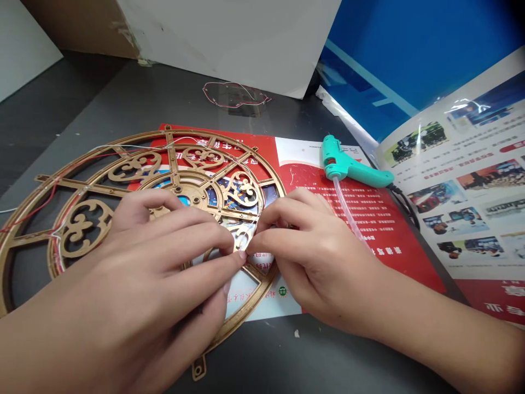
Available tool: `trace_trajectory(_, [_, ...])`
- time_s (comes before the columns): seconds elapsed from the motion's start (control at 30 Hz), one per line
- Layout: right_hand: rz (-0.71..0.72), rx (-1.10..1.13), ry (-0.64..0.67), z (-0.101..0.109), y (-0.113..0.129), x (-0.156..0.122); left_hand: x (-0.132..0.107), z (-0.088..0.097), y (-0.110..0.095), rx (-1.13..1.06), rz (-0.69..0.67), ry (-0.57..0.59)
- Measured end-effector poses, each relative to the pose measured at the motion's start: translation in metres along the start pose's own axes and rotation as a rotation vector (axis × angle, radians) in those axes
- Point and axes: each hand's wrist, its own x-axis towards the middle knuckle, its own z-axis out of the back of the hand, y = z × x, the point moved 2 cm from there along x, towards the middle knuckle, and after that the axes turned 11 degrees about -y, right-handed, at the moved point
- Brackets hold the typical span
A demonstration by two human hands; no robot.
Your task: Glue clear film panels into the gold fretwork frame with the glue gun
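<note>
A round gold openwork frame (172,158) with scroll ornaments lies face-up under both hands. Thin red and white wires (55,186) run along its rings, several stretches lying in the channels. Over the frame's near right part, my left hand (164,273) is closed, its fingertips pressed together at the inner ring. My right hand (303,241) pinches at the same place, its thumb and index touching the left fingertips. A wire along the inner ring leads toward the right fingers. Whatever lies between the fingertips is hidden.
A teal glue gun (348,164) with a clear glue stick rests on a red printed sheet (402,241) beneath the frame. A loop of thin red wire (233,96) lies farther back. A standing printed booklet (463,180) borders the right; a white box (238,38) stands behind.
</note>
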Motion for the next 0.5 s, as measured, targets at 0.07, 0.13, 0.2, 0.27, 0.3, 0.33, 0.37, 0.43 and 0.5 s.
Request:
trace_trajectory(0.07, [-0.007, 0.008, 0.005, 0.0, 0.0003, 0.0003, -0.0005, 0.0001, 0.0002, 0.005, -0.007, 0.0])
trace_trajectory(0.13, [-0.012, 0.009, 0.009, -0.0001, 0.001, 0.0004, -0.0004, 0.0005, -0.0002, 0.02, -0.033, 0.017])
trace_trajectory(0.2, [-0.008, 0.014, 0.008, -0.0001, 0.0017, 0.0004, -0.0009, 0.0014, -0.0007, 0.035, -0.059, 0.023])
trace_trajectory(0.27, [-0.004, 0.027, 0.007, -0.0001, 0.0021, 0.0005, -0.0027, 0.002, -0.0008, 0.043, -0.065, 0.019])
trace_trajectory(0.3, [-0.002, 0.032, 0.007, 0.0, 0.0022, 0.0007, -0.0039, 0.0021, -0.0005, 0.038, -0.058, 0.014])
trace_trajectory(0.33, [-0.004, 0.034, 0.008, 0.0001, 0.0022, 0.001, -0.0049, 0.002, -0.0002, 0.029, -0.044, 0.012])
trace_trajectory(0.37, [-0.007, 0.03, 0.008, 0.0002, 0.0022, 0.0014, -0.0056, 0.0017, 0.0001, 0.019, -0.033, 0.011])
trace_trajectory(0.43, [-0.015, 0.023, 0.01, 0.0008, 0.0021, 0.0019, -0.0051, 0.001, 0.0003, -0.006, -0.01, 0.019])
trace_trajectory(0.5, [-0.022, 0.017, 0.011, 0.0015, 0.002, 0.0015, -0.0015, 0.0008, -0.0001, -0.03, 0.012, 0.022])
